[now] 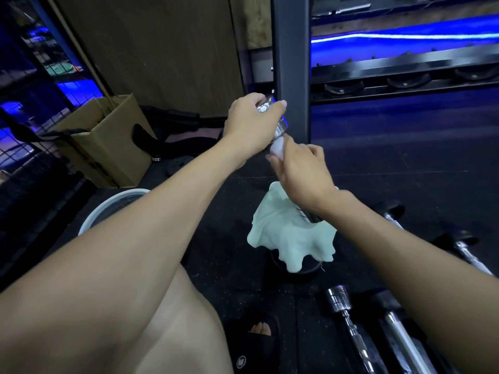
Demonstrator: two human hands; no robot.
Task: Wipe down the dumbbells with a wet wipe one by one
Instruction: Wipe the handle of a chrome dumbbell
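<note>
A chrome dumbbell (pixel 280 128) is held tilted above the dark floor. My left hand (pixel 252 122) grips its upper end. My right hand (pixel 302 171) is wrapped around its handle with a pale green wipe cloth (pixel 286 236) between palm and metal; most of the cloth hangs loose below my wrist. The lower end of the dumbbell shows as a bit of chrome under my right wrist. Further chrome dumbbells (pixel 348 317) lie on the floor at the lower right, partly hidden by my right forearm.
A white bucket (pixel 108 209) stands at the left, behind my left forearm. A cardboard box (pixel 108 136) sits further back left. A black rack post (pixel 290 63) rises just behind the hands, with a dumbbell rack (pixel 405 76) to the right. My sandalled foot (pixel 259 333) is below.
</note>
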